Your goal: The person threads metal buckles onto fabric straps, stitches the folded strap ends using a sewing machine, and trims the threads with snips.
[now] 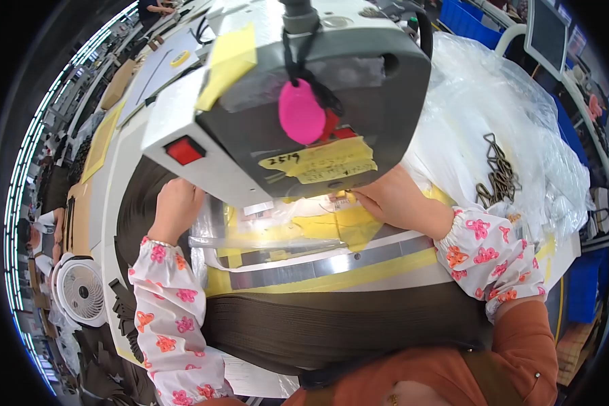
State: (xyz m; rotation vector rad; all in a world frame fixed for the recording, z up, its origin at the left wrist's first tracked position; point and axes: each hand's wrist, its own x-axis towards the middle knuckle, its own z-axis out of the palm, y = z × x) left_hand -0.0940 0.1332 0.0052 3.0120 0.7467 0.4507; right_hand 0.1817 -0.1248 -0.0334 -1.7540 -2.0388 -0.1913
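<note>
A large grey and white machine head (318, 101), which looks like a sewing machine, hangs over the lit work plate. My left hand (176, 208) is at its left side with fingers curled, beside a stack of dark brown webbing straps (139, 210). The machine casing partly hides its fingertips. My right hand (400, 197) is at the right, just below the casing, fingers closed with the tips near the lit plate. What either hand pinches is hidden or too small to make out. Clear film and yellow tape (325, 227) cover the plate between the hands.
More brown webbing (345, 314) lies in a wide band along the front edge. On the right are a heap of clear plastic sheeting (480, 115) and a pile of dark metal buckles (498, 174). A white fan (81, 291) stands at the left.
</note>
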